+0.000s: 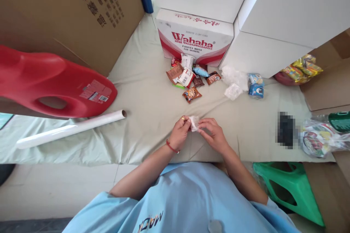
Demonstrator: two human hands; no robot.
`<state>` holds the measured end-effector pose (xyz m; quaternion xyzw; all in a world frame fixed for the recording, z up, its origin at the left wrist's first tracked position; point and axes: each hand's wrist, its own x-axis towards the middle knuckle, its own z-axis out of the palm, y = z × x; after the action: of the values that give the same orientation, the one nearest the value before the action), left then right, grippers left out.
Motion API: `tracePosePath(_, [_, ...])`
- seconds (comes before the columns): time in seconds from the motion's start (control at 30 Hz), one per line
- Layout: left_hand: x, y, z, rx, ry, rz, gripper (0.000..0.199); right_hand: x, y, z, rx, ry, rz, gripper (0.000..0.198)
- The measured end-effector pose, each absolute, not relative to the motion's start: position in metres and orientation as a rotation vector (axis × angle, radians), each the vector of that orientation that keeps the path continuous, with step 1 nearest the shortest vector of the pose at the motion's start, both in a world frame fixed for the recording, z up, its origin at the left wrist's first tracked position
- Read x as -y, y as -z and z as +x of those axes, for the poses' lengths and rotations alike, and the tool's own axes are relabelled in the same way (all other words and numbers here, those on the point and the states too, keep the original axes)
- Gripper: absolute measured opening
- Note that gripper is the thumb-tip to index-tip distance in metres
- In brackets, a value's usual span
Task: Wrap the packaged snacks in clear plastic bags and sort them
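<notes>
A small crumpled piece of clear plastic film (194, 123) is held up in front of my body, above the cloth-covered surface. My left hand (181, 133) pinches its left side between thumb and fingers. From the right, the fingertips of my right hand (214, 133) close on its other edge. Whether anything lies inside the film is too small to tell. Beyond my hands, a brown cookie packet (191, 95) lies apart in front of a heap of small snack packets (186, 73). Right of the heap lie crumpled clear plastic wrappers (234, 80) and blue snack packs (256, 86).
A Wahaha water carton (195, 38) stands behind the snacks, against white boxes (268, 52). On the left are a large red jug (82, 91), a white roll (71, 129) and a cardboard box (62, 18). Yellow packets (304, 69), bagged items (317, 138) and a green stool (294, 185) are at right.
</notes>
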<state>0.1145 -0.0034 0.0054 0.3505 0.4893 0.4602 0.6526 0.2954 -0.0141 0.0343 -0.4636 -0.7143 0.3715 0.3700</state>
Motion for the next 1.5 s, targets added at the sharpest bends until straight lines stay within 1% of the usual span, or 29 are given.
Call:
tracePosePath(0.07, [0.001,-0.005,0.111,-1.088,-0.99,0.862,0.044,0.016,-0.032,0.302,1.686,-1.052,-1.242,0.015])
tracePosePath(0.23, [-0.009,-0.007,0.103,-1.018,-0.846,1.012,0.041,0.014,-0.039,0.334,1.175,-1.467,-1.37,0.03])
tracePosePath(0.37, [-0.008,-0.01,0.101,-1.031,-0.82,1.089,0.036,0.017,-0.043,0.339,0.874,-1.665,-1.42,0.04])
tracePosePath(0.47, [0.001,-0.016,0.101,-1.15,-0.978,1.252,0.028,0.019,-0.041,0.335,0.748,-1.664,-1.431,0.044])
tracePosePath(0.57, [0.012,-0.027,0.1,-1.185,-1.173,1.591,0.02,0.018,-0.039,0.333,0.676,-1.628,-1.433,0.046])
tracePosePath(0.6, [0.015,-0.031,0.1,-1.162,-1.202,1.738,0.021,0.018,-0.038,0.334,0.663,-1.623,-1.434,0.047])
tracePosePath(0.63, [0.018,-0.033,0.101,-1.13,-1.203,1.888,0.026,0.017,-0.038,0.335,0.654,-1.621,-1.437,0.047])
tracePosePath(0.7, [0.021,-0.035,0.105,-1.071,-1.133,2.167,0.043,0.017,-0.039,0.339,0.645,-1.621,-1.44,0.047])
tracePosePath(0.73, [0.022,-0.035,0.107,-1.062,-1.073,2.278,0.047,0.016,-0.039,0.34,0.641,-1.62,-1.44,0.048])
tracePosePath(0.77, [0.023,-0.033,0.11,-1.071,-1.009,2.358,0.045,0.016,-0.039,0.342,0.636,-1.621,-1.438,0.048])
tracePosePath(0.8, [0.023,-0.03,0.113,-1.096,-0.95,2.406,0.035,0.017,-0.039,0.343,0.632,-1.626,-1.434,0.048])
tracePosePath(0.87, [0.023,-0.024,0.119,-1.159,-0.88,2.397,0.017,0.018,-0.038,0.344,0.621,-1.627,-1.413,0.048])
tracePosePath(1.03, [0.02,-0.017,0.124,-1.232,-0.917,2.125,0.024,0.027,-0.034,0.34,0.667,-1.506,-1.331,0.056])
tracePosePath(1.17, [0.021,-0.018,0.128,-1.313,-0.939,1.998,0.022,0.033,-0.029,0.323,0.813,-1.531,-1.363,0.062])
tracePosePath(1.2, [0.022,-0.019,0.129,-1.321,-0.942,1.964,0.022,0.034,-0.028,0.318,0.834,-1.545,-1.372,0.059])
tracePosePath(1.33, [0.023,-0.021,0.128,-1.257,-0.949,1.768,0.02,0.033,-0.023,0.309,0.892,-1.544,-1.412,0.036])
tracePosePath(1.4, [0.023,-0.019,0.124,-1.238,-0.955,1.592,0.022,0.031,-0.021,0.314,0.892,-1.534,-1.425,0.033])
tracePosePath(1.5, [0.022,-0.017,0.116,-1.264,-0.972,1.363,0.026,0.029,-0.023,0.324,0.862,-1.518,-1.438,0.036])
